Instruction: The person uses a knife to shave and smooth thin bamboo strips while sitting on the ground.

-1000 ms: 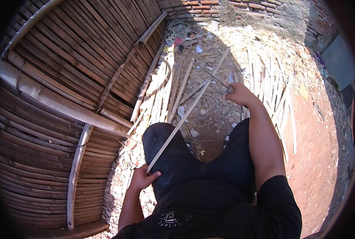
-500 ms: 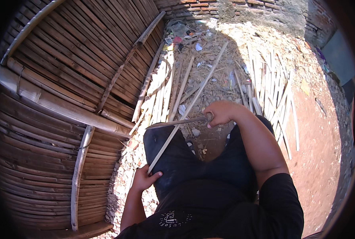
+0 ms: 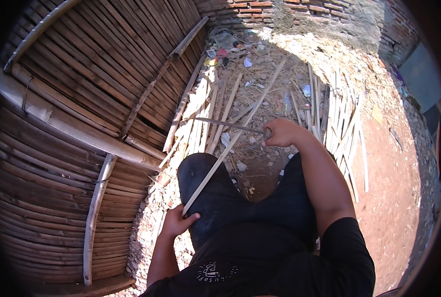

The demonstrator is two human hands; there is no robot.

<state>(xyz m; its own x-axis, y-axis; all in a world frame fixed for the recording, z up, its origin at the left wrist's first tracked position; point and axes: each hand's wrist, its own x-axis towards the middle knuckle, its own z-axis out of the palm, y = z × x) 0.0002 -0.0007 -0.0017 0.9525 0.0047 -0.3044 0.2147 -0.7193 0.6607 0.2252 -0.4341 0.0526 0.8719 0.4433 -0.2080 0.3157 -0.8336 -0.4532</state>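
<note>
A slatted bamboo wall [image 3: 82, 148] lines the left edge of the ground [image 3: 386, 208], and a brick wall [image 3: 252, 14] closes its far edge. Between them sit the person's dark-clad legs [image 3: 250, 218], knees apart. A heap of pale strips [image 3: 338, 111] lies toward the ground's right edge; looser strips [image 3: 196, 119] lie along the left one, near the bamboo.

One long strip [image 3: 229, 148] runs aslant from beside the left hip, over the left thigh, out toward the middle of the ground's far edge. A narrow knife [image 3: 220, 122] crosses it beyond the knees, its tip toward the bamboo wall — whether blade and strip touch, I cannot tell.

The right hand [image 3: 282, 133] has its fingers curled around the knife's handle. The left hand [image 3: 176, 222] pinches the strip's near end between thumb and fingers (the fingertips themselves are hidden). Smallest, a white scrap [image 3: 225, 139] lies just beside the strip.

The step in hand looks like dressing the strip with the blade. As I judge it, the next move calls for a firm left pinch and a shallow, even blade angle — with the edge kept clear of the thigh.
</note>
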